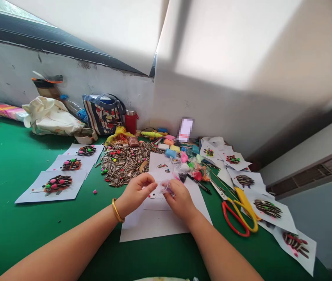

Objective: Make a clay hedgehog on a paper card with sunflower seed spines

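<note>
My left hand (138,194), with a gold bangle at the wrist, is over the white paper (142,226), its thumb and index finger pinched together; whatever is between them is too small to make out. Close beside it on the right, my right hand (180,198) grips a small clear plastic bag (163,186). Beneath both hands a smaller white sheet lies on the larger one, with small dark and red dots near my left fingertips. Behind the hands is a heap of striped sunflower seeds (125,162). Bags of coloured clay (197,171) lie just beyond my right hand.
Seed-decorated cards (57,185) lie at the left, and more cards (268,208) line the right edge. Two pairs of scissors (236,218) and a black pen (201,185) are right of my hands. Bags (104,115) and a red bottle (131,121) stand along the wall.
</note>
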Motion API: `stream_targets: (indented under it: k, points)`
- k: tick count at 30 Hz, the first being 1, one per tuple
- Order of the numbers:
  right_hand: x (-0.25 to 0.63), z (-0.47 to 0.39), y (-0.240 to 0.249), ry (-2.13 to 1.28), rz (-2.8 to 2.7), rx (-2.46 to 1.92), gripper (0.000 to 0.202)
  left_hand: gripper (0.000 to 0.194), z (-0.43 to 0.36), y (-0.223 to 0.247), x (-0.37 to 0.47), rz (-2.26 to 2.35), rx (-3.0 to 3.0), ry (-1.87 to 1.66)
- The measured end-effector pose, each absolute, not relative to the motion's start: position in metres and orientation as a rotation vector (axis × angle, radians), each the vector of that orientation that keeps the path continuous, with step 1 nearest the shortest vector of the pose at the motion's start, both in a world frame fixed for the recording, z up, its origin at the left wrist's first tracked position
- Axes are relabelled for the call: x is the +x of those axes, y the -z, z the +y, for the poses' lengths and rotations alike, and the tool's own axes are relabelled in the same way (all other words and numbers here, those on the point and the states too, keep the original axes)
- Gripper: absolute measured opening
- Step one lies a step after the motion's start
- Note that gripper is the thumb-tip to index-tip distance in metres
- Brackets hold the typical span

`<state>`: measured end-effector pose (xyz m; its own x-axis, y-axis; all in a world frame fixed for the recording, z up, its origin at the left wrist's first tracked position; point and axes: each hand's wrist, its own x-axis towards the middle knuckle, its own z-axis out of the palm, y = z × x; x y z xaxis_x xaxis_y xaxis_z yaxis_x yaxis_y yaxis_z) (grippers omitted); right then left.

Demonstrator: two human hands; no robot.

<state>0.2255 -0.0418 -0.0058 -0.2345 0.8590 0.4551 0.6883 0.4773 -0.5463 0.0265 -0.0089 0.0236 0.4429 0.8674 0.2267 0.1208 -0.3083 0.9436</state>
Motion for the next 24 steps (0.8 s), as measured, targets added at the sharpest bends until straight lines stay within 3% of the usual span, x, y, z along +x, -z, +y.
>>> stream_targets:
  k: [4, 9, 13, 16, 19, 23, 24]
  points:
    - [0.2267, -0.0409, 0.0064, -0.358, -1.944, -1.253, 0.013, 0.019, -0.0078, -0.0239, 0.0268, 0.856, 1.757, -1.005]
    - [0.2277, -0.042, 0.0063, -0.405, -1.896, -1.235, 0.015, 0.037, -0.0068, -0.0252, 0.0239, 0.851, 1.882, -1.018]
    - [0.2294, -0.042, 0.0065, -0.419, -1.875, -1.253, 0.015, 0.016, -0.0058, -0.0219, 0.025, 0.91, 1.813, -1.079]
    - [0.2304, -0.0413, 0.007, -0.416, -1.867, -1.279, 0.015, 0.016, -0.0052, -0.0225, 0.0253, 0.916, 1.822, -1.086]
    - [0.2309, -0.0402, 0.0077, -0.417, -1.855, -1.292, 0.015, 0.033, -0.0055, -0.0258, 0.0241, 0.893, 1.882, -1.063]
    - [0.232, -0.0385, 0.0098, -0.419, -1.857, -1.283, 0.016, 0.017, -0.0057, -0.0232, 0.0247, 0.884, 1.757, -1.099]
    - [0.2323, -0.0381, 0.0105, -0.416, -1.857, -1.284, 0.017, 0.022, -0.0053, -0.0207, 0.0256, 0.865, 1.691, -1.116]
